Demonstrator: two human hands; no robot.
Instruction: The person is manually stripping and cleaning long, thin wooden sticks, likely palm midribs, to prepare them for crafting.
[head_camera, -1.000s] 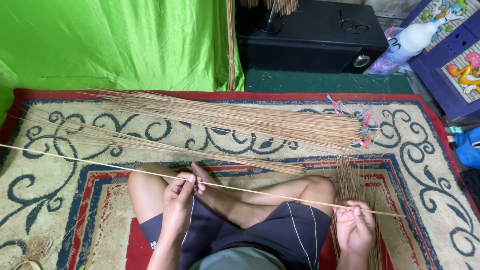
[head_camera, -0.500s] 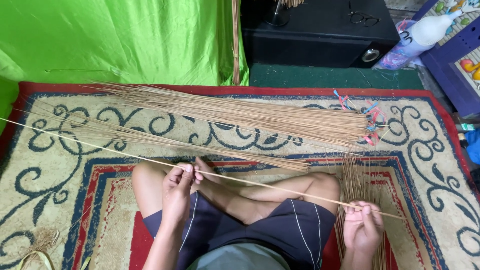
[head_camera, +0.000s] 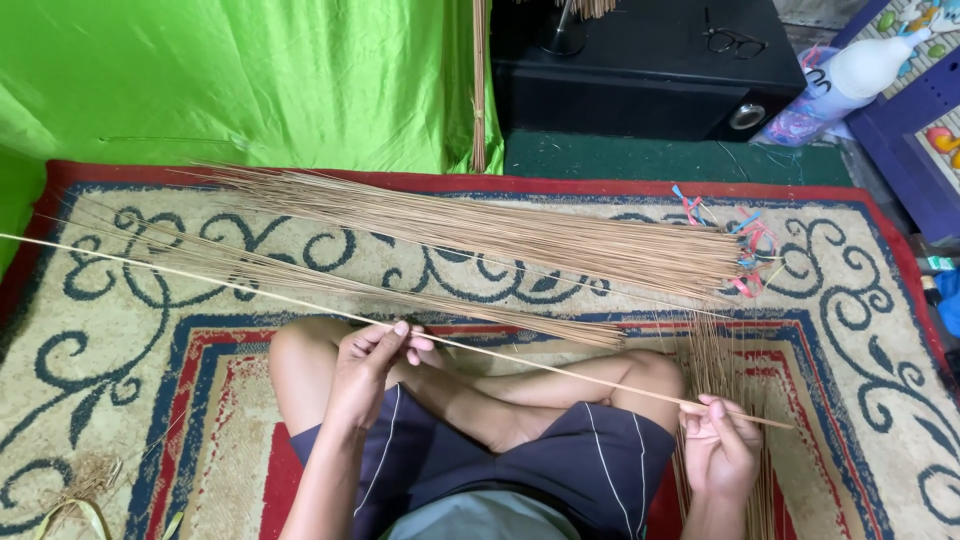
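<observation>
I saw the person sitting cross-legged on the patterned rug (head_camera: 150, 330), and I take this rug as my landmark. One long thin stick (head_camera: 250, 290) ran in a slant over the rug, from its far left edge down to the right knee. The left hand (head_camera: 365, 365) was above the left knee, and its fingers (head_camera: 395, 335) were pinched narrow around the stick near its middle. The right hand (head_camera: 722, 450) was at the near right part of the rug, beside the right knee, with its fingers (head_camera: 712, 408) closed on the stick close to its thicker end; a short piece of the stick came out past this hand. So the stick passed through both grips and hung just above the crossed legs.

On the middle of the rug, beyond the knees, lay a small bundle of sticks (head_camera: 400, 295), and further back a large bundle of sticks (head_camera: 520, 235) with coloured ties (head_camera: 750, 250) at its right end. More loose sticks (head_camera: 715, 365) lay upright in the view beside the right hand. Behind the rug's far edge hung a green cloth (head_camera: 230, 80), and to the right of it stood a black box (head_camera: 640, 70).
</observation>
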